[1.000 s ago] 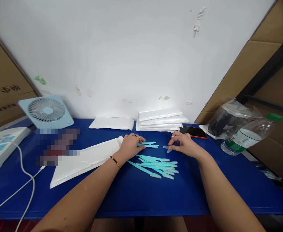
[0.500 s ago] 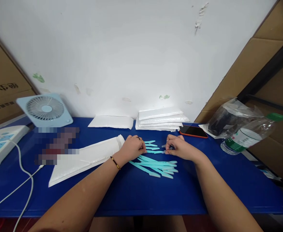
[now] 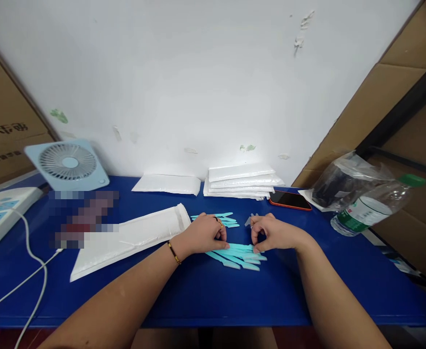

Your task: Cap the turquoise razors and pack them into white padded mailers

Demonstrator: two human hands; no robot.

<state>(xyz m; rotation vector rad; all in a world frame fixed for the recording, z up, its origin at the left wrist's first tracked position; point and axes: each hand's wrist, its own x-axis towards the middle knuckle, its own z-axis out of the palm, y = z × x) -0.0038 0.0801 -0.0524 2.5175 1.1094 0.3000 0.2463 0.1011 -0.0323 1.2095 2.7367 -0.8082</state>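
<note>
My left hand [image 3: 206,234] is closed on the handle of a turquoise eyebrow razor [image 3: 240,247], just over the front pile. The thumb and fingers of my right hand [image 3: 276,233] pinch at the razor's other end, where the tip is partly hidden. Below lie several loose eyebrow razors [image 3: 245,265], fanned with their blade ends to the right. Behind my left hand is a second group of razors [image 3: 224,214], partly covered by it. Small translucent pieces [image 3: 249,221], like blade caps, lie beside my right fingers.
A white padded mailer [image 3: 133,237] lies left of my hands. At the wall are another mailer [image 3: 166,184] and a mailer stack [image 3: 240,180]. A phone [image 3: 290,199] and bottle [image 3: 369,211] stand right; a fan [image 3: 69,165], power strip [image 3: 2,213] and cable [image 3: 27,237] are left.
Both hands have come nearer to me, from the rear group to the front pile. The razor that was between them now lies with the rear group, and they hold another one.
</note>
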